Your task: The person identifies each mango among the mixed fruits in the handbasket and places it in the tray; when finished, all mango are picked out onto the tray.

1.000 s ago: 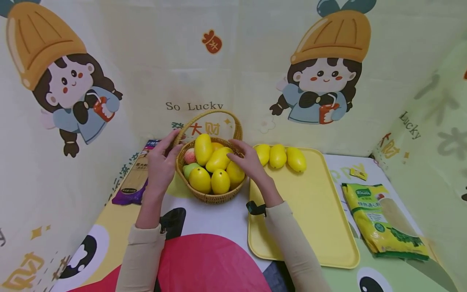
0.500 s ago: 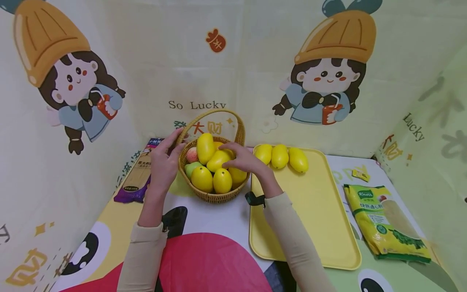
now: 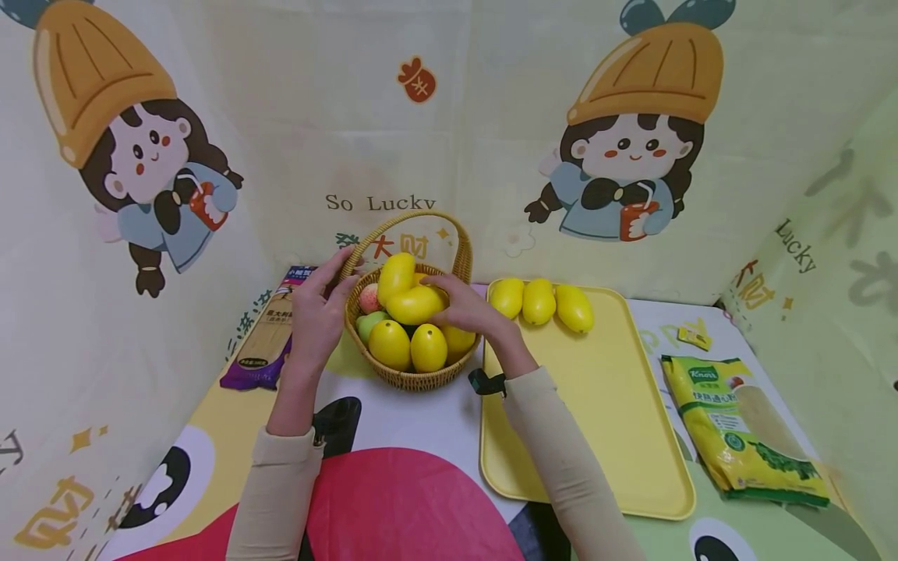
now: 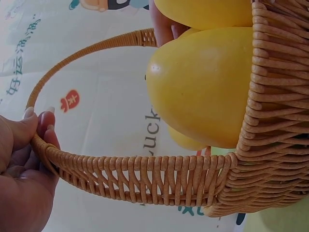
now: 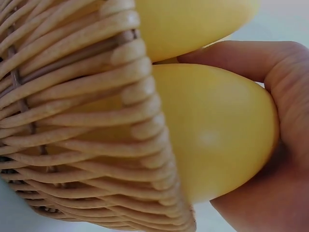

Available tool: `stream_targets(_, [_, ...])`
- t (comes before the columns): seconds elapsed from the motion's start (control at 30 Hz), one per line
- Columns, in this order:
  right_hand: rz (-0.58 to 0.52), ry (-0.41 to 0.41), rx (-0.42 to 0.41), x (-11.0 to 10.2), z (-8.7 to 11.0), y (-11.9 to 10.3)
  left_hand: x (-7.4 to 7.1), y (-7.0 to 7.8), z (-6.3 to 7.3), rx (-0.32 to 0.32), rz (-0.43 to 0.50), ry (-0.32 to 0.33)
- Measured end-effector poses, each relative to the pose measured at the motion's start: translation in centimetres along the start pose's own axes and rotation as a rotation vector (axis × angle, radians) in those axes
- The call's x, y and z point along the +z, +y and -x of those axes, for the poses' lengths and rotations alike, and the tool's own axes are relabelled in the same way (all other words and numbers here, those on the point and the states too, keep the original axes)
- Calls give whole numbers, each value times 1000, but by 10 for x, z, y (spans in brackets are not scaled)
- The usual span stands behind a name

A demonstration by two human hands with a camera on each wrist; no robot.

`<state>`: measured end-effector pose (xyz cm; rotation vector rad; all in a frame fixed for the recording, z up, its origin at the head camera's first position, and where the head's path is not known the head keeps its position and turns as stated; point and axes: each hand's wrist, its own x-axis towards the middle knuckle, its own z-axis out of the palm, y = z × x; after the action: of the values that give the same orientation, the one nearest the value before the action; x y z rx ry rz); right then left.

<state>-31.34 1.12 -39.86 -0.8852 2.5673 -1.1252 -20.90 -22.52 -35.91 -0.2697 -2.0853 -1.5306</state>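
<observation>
A wicker basket (image 3: 414, 382) with an arched handle (image 4: 140, 176) stands in the middle, filled with several yellow mangoes. My left hand (image 3: 319, 308) grips the handle on its left side; in the left wrist view, thumb and fingers close around the wicker. My right hand (image 3: 473, 308) holds a yellow mango (image 3: 417, 305) on top of the pile, its fingers at the fruit's right end. Another mango (image 3: 398, 274) leans behind it. In the right wrist view, a mango (image 5: 217, 130) at the basket rim partly covers the hand. A pink fruit (image 3: 369, 298) and a green one (image 3: 369, 323) lie at the left.
A yellow tray (image 3: 582, 421) lies right of the basket, with 3 mangoes (image 3: 539, 301) along its back edge. Farther right are a yellow-green Knorr bag (image 3: 744, 428) and a small yellow packet (image 3: 693, 336). A purple-ended noodle pack (image 3: 266, 339) lies at the left.
My right hand has moved from the basket's right rim in over the fruit and taken hold of a mango. That mango has turned more level. The left hand stays on the handle.
</observation>
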Motion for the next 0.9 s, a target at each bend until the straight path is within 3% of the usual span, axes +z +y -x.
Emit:
stream_targets(0.3, [-19,18,-6,2,0,-1,1,-1,0,3,-5,4])
stream_targets(0.67, [-187,215,-3,1,7,1,1,-1,0,-10,12,-1])
stream_targets(0.9, [-186,317,-17,-9,21,4,2,-1,0,-9,4,-3])
